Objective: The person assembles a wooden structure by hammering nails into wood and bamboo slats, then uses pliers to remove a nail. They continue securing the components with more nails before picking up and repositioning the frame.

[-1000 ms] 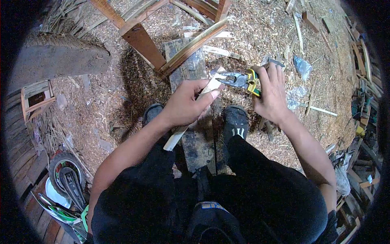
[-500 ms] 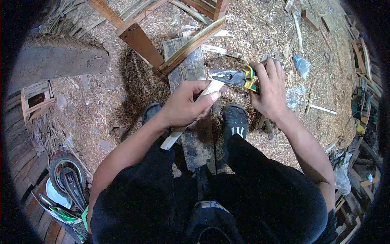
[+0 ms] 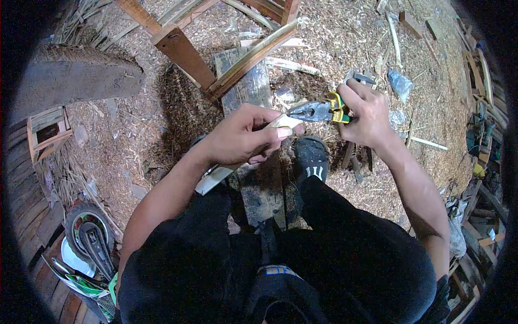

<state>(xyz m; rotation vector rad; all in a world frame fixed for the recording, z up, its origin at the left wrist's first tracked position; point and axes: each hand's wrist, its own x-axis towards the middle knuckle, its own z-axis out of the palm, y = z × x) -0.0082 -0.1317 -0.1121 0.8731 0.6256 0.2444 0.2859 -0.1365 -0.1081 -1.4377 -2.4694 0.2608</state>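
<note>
My left hand point(image 3: 249, 135) is closed around a pale, narrow strip of wood point(image 3: 216, 179), which slants from beside my leg up to the fingertips. In my right hand point(image 3: 368, 113) is a pair of pliers point(image 3: 315, 112) with yellow and green handles. The pliers' jaws point left and are at the upper end of the strip, near my left thumb. Whether the jaws grip anything there is too small to tell. Both hands are above a dark, worn plank point(image 3: 261, 189) that runs between my feet.
A wooden frame point(image 3: 186, 54) of brown boards stands ahead, one corner over the plank. A thick beam point(image 3: 81, 81) juts in from the left. Wood shavings, offcuts and a clear plastic bag point(image 3: 400, 86) cover the ground. A small wheel point(image 3: 89, 232) lies at lower left.
The pliers have turned, and their jaws have come to the strip's upper end. My left hand has tilted the strip flatter, its lower end shifting left.
</note>
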